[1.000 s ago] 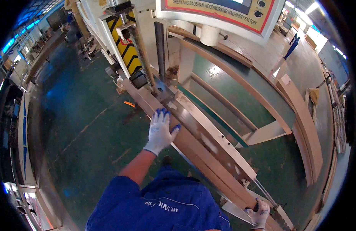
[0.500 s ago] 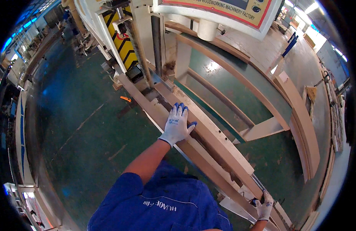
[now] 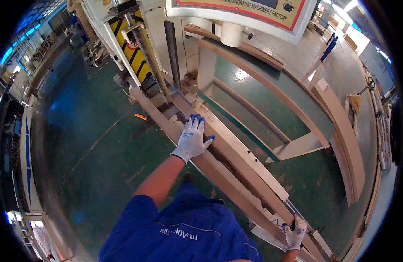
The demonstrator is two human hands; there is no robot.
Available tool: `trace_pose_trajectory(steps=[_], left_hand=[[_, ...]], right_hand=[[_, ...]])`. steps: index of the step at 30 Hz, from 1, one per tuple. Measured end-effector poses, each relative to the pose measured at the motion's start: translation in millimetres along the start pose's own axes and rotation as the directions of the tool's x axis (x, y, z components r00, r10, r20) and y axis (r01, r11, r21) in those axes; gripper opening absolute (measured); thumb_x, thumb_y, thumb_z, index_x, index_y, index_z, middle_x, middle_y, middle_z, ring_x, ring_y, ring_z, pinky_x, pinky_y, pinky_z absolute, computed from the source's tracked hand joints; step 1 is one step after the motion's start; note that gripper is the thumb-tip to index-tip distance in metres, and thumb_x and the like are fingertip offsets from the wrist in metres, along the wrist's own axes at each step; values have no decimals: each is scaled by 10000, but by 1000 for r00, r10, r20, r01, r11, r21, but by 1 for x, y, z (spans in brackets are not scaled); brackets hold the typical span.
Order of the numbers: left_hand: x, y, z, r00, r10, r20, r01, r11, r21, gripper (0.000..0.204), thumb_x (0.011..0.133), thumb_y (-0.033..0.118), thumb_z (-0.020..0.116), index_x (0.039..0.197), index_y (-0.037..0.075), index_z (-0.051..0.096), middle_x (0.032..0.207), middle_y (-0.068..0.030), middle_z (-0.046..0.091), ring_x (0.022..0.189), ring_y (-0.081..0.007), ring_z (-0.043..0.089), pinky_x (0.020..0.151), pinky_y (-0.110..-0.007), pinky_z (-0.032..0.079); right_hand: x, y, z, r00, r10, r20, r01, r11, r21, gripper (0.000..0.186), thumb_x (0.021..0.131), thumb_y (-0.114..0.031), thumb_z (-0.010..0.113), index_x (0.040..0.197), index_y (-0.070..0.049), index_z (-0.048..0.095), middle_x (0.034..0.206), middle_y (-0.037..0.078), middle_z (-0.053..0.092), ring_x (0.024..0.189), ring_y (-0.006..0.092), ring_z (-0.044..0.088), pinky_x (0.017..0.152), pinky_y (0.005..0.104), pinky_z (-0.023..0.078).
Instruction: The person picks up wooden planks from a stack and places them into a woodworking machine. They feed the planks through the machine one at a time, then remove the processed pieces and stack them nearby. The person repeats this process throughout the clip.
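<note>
A long brown wooden board (image 3: 236,164) lies along the narrow bed of a woodworking machine, its far end by the machine's upright column (image 3: 151,61). My left hand (image 3: 190,139), in a white glove with blue fingertips, lies on the board near that column. Its fingers are stretched out and the thumb is spread apart. Farther down, at the lower right, my right hand (image 3: 296,233) is gloved the same way. It grips the board near its close end, the thumb on one side and the fingers on the other. A pale straight fence (image 3: 251,163) runs beside the board.
A control panel (image 3: 249,13) hangs above the bed. An orange knife (image 3: 140,116) lies left of the machine. A curved wooden frame (image 3: 271,96) stands beyond the fence, with curved panels (image 3: 341,135) on the right. The floor (image 3: 96,144) is green.
Both hands have shifted slightly up and left, toward the machine's column. The view has also moved a little. Each hand stays on the board.
</note>
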State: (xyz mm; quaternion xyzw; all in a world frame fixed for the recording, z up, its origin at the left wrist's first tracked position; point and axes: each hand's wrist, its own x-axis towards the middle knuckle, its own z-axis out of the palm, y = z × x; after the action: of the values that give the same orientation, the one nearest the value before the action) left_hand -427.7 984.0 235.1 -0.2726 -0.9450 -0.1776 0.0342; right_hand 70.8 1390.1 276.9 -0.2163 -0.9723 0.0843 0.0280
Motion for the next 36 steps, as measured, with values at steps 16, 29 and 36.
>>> trace_pose_trajectory(steps=[16, 29, 36], left_hand=[[39, -52, 5, 979, -204, -4, 204, 979, 21, 768, 998, 422, 650, 1534, -87, 442, 1622, -306, 399, 1543, -481, 313, 1266, -548, 289], [35, -43, 7, 964, -257, -71, 265, 954, 141, 791, 983, 495, 638, 1541, -38, 465, 1606, -312, 426, 1503, -519, 351, 1268, -588, 247], [36, -35, -5, 953, -303, -12, 302, 945, 121, 798, 994, 531, 603, 1553, -21, 462, 1618, -304, 418, 1470, -515, 404, 1242, -598, 289]], right_hand=[[56, -70, 50, 996, -45, -71, 49, 997, 55, 718, 680, -255, 891, 1329, -45, 668, 1131, 160, 680, 1102, 378, 615, 1043, 503, 429], [59, -117, 63, 981, 176, -84, -168, 982, 87, 765, 747, -315, 881, 1419, -72, 611, 1360, 213, 583, 1295, 439, 502, 1158, 560, 354], [55, -114, 79, 965, 171, -199, -151, 982, 112, 786, 699, -316, 886, 1396, -71, 620, 1340, 218, 584, 1283, 441, 503, 1153, 571, 349]])
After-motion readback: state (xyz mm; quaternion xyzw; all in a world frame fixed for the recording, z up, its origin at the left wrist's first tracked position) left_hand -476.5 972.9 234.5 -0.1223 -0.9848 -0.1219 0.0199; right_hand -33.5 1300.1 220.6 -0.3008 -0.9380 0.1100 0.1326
